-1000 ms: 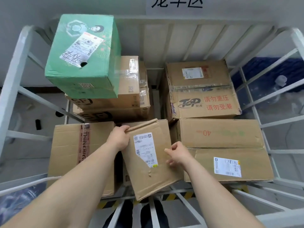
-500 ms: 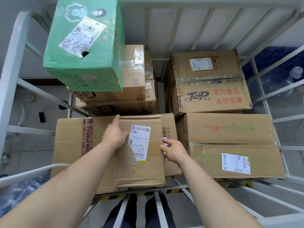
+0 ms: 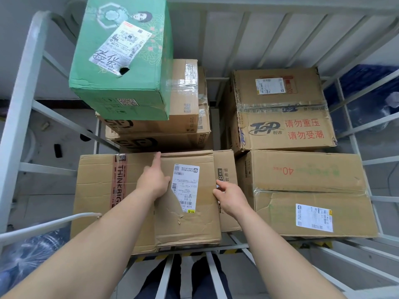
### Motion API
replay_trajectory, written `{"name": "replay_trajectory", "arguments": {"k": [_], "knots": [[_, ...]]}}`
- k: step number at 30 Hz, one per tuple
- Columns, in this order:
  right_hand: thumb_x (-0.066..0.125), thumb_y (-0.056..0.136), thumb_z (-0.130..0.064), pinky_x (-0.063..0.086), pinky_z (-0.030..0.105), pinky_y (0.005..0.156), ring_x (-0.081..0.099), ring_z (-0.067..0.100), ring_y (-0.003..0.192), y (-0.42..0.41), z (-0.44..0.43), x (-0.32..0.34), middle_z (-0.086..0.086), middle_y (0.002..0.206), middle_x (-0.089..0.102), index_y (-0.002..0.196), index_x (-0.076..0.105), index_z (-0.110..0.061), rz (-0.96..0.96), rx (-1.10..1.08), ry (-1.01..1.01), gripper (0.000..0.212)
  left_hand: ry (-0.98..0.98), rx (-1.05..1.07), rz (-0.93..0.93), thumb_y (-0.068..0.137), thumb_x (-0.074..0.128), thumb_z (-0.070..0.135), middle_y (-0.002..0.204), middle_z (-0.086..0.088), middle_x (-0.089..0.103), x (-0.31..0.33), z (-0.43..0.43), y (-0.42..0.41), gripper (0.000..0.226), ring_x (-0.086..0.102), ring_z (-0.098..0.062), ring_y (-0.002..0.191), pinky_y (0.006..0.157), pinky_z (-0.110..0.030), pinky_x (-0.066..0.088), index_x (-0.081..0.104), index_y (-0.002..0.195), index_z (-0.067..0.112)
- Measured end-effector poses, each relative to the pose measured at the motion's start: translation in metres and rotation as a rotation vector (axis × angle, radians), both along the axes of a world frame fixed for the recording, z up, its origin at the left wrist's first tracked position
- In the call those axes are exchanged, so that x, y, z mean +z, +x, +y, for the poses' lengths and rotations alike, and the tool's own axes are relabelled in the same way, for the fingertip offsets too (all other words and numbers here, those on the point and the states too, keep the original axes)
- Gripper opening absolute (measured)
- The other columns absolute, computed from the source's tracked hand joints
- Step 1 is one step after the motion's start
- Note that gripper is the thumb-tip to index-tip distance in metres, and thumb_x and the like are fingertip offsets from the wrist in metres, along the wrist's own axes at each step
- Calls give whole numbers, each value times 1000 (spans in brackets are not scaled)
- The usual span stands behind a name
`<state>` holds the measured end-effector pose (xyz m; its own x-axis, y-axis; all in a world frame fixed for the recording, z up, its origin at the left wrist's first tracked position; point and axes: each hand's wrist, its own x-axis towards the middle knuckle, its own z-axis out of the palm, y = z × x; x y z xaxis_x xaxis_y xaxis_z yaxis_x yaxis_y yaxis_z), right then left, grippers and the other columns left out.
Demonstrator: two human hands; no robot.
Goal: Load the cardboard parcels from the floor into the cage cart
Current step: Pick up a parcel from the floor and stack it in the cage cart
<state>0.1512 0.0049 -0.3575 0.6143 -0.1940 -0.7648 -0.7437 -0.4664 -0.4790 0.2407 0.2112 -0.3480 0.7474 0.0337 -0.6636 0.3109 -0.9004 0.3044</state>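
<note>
Parcels loading: flat parcel [image 3: 194, 223] down at near edge of cage cart [image 3: 28, 83]

Obs. Head view. The flat parcel lies label-up at the middle of the cart's near edge, on the top tier. It rests across the THINKBIG carton [image 3: 97, 190] on its left and a printed carton [image 3: 226, 169] that shows from beneath its right side. It looks level to me, not tilted.

Hands. The left hand [image 3: 154, 183] lies flat on the parcel's left part, fingers straight, forefinger reaching to the far edge. I read it as pressing down. The right hand [image 3: 230, 196] is at the parcel's right edge, fingers curled onto that edge, gripping it.

Load so far.
- Far left corner: taped cartons [image 3: 185, 98] stacked, with the green box [image 3: 123, 61] on top. This is the tallest pile.
- Far right corner: Top carton [image 3: 280, 117].
- Near right corner: "40" carton [image 3: 302, 190], just beside the printed carton.
- A narrow gap shows between the two far piles.

Progress (my judgement). Well along. At least seven parcels are aboard, and this one is set down but not yet released. What is left is to let go and then fetch more. No parcels on the floor are in view, so I cannot tell how many remain. The spare room seems to be on the right-hand cartons, which sit lower than the green box.
</note>
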Motion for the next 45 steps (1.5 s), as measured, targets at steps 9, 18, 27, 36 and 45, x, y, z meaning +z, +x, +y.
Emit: {"name": "replay_trajectory", "arguments": {"k": [9,18,27,36,45], "knots": [[54,96,-21,48,34,99,59,21,118,4,1,3,0,135,61,139,56,-24,18,-51,-29,44,-8,28,50,95,56,26,143,-22,36,7,-1,-1,85,53,-37,118,97,-41,43,-5,154,34],[58,97,-28,44,35,105,54,23,125,68,3,89,5,139,58,139,54,-16,-202,-79,-117,44,-134,272,-132,95,54,29,147,-17,38,74,10,25,71,43,-36,130,102,-42,40,16,153,15],[53,100,-32,42,31,102,49,21,130,163,46,185,3,146,50,146,46,-14,-403,-92,6,49,-255,892,-498,98,41,33,148,-16,37,144,71,104,53,38,-37,132,109,-48,34,32,144,8],[49,102,-21,46,27,79,59,16,103,235,101,178,0,126,62,133,55,-11,-322,-77,136,33,-504,615,-288,99,40,38,150,-5,42,144,97,169,50,43,-28,133,111,-43,34,40,146,19],[55,95,-5,54,29,78,67,19,100,233,84,174,3,123,66,131,58,-12,-384,-238,234,37,-594,631,-406,100,45,18,121,2,57,151,78,152,35,53,-17,96,67,-23,42,54,135,15]]}}
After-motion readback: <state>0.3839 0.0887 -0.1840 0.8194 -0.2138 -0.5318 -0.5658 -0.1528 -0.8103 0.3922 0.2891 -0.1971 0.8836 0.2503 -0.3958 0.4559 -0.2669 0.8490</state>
